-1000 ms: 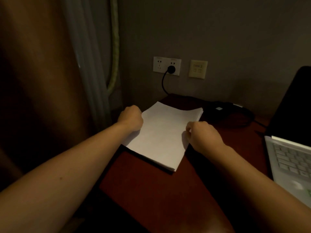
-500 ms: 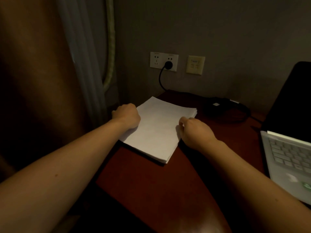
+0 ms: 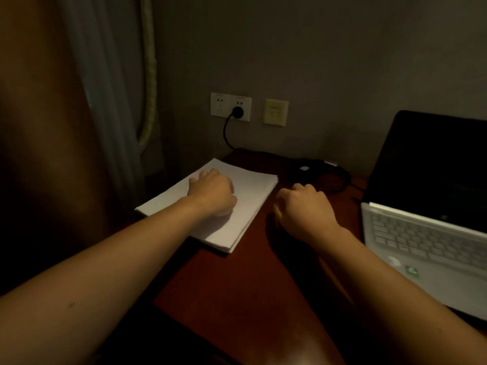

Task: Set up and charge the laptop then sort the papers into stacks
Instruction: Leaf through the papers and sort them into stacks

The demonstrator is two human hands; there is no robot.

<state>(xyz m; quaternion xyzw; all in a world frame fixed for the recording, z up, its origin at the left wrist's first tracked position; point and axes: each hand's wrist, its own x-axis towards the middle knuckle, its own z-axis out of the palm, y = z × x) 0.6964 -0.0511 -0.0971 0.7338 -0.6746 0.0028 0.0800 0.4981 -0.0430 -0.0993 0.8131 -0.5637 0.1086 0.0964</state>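
A stack of white papers (image 3: 254, 192) lies on the dark red table (image 3: 250, 291), near its back left corner. My left hand (image 3: 212, 193) rests on top of the stack with its fingers curled under; nothing shows in its grip. My right hand (image 3: 303, 209) is just right of the stack, off the paper, with fingers loosely curled and holding nothing. The open laptop (image 3: 421, 233), white keyboard and dark screen, stands at the right. A black plug (image 3: 237, 111) sits in the wall socket, and its cable runs to the black adapter (image 3: 305, 168) on the table.
A curtain (image 3: 105, 101) hangs at the left beside the table's edge. A yellowish wall plate (image 3: 275, 112) is right of the socket. Coiled black cable (image 3: 340, 180) lies between the adapter and the laptop. The table's front part is bare wood.
My left hand moved from the stack's left edge onto its top. My right hand let go of the stack's right edge and drew away to the right. The view shifted right.
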